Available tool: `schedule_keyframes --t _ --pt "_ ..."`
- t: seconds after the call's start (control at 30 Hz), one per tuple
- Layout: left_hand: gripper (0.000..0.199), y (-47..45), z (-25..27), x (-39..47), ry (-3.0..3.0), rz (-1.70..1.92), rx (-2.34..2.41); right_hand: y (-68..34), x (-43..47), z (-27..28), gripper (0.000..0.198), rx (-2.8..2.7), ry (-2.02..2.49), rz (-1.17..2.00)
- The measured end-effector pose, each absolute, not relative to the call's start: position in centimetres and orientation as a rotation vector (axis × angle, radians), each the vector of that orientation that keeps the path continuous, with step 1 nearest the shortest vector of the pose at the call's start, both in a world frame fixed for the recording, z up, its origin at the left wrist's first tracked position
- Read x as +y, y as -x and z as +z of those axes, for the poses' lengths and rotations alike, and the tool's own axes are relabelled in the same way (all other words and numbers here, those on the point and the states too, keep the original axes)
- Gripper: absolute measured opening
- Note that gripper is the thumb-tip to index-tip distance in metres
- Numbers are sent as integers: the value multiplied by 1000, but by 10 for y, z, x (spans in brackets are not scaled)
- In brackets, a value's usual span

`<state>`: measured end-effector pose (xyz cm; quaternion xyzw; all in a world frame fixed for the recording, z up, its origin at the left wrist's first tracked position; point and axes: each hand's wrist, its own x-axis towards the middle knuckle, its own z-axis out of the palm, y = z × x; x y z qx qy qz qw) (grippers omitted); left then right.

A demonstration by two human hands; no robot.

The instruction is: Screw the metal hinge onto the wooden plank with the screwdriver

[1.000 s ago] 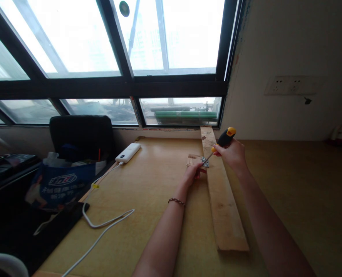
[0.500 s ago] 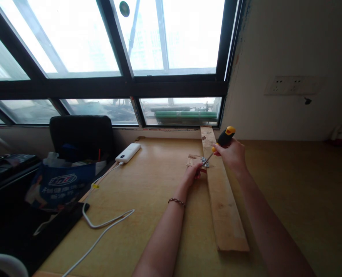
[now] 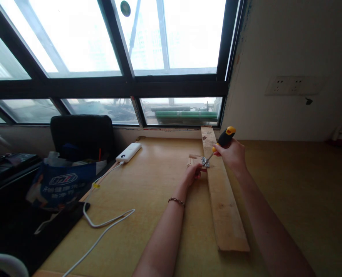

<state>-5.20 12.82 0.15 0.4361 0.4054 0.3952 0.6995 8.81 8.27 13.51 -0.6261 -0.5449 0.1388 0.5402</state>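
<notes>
A screwdriver (image 3: 226, 137) with a black and yellow handle is gripped in my right hand (image 3: 233, 154), its shaft slanting down to the left. The screwdriver's tip meets a metal hinge (image 3: 205, 162) that bridges a long wooden board (image 3: 224, 204) and a small wooden block (image 3: 194, 158). My left hand (image 3: 193, 173) is closed at the near side of the small block, fingers curled against it beside the hinge. The board lies lengthwise on the table, its far end near the window wall. The screw under the tip is too small to make out.
On the wooden table (image 3: 159, 192), a white power bank (image 3: 128, 152) sits at the left edge, its white cable (image 3: 110, 222) looping toward me. A black chair (image 3: 81, 134) and a blue bag (image 3: 64, 181) stand left. Wall sockets (image 3: 295, 85) are at right.
</notes>
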Motion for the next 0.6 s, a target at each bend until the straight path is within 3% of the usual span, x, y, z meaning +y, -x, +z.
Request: schedule_keyframes --t 0.4,0.6 --pt "18 53 -2 129 -918 850 897 -89 83 134 31 -1319 1539 198" --pt "16 56 1 130 -808 785 892 -88 80 137 33 -1258 1493 283"
